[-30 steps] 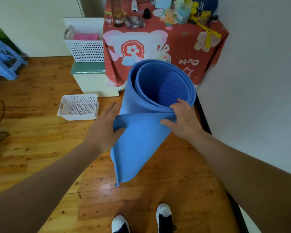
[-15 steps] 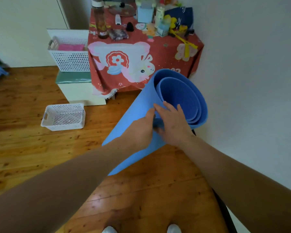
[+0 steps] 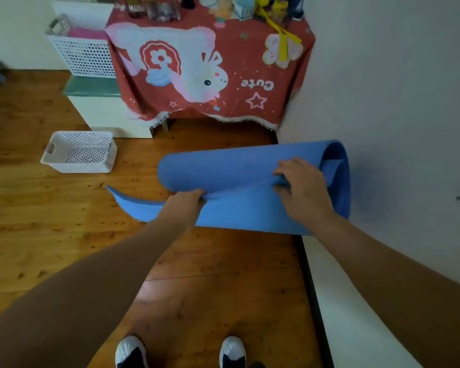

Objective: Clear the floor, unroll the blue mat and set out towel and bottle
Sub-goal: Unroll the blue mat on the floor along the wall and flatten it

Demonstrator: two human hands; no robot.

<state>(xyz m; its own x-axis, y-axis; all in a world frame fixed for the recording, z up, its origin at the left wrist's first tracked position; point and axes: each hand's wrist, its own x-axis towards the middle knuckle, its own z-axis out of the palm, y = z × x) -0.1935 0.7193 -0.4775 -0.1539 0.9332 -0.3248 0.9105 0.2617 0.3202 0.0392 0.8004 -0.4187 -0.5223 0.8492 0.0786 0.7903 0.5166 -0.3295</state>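
**Mat down on its side, unrolling just begun**

The blue mat [image 3: 250, 179] lies across the middle of the frame, mostly rolled, its right end near the white wall and a loose flap curling out to the lower left over the wooden floor [image 3: 210, 274]. The left hand [image 3: 183, 208] has its fingers closed around the flap's edge; the right hand [image 3: 300, 189] pinches the same layer further right, fingers curled over it. Most of the unrolling appears still to come, and towel and bottle are not set out.

At centre left a small white perforated basket [image 3: 77, 152] sits on the floor, seemingly empty and possibly in the mat's path. At upper left a taller white basket [image 3: 85, 54] holds something pink, too blurred to name.
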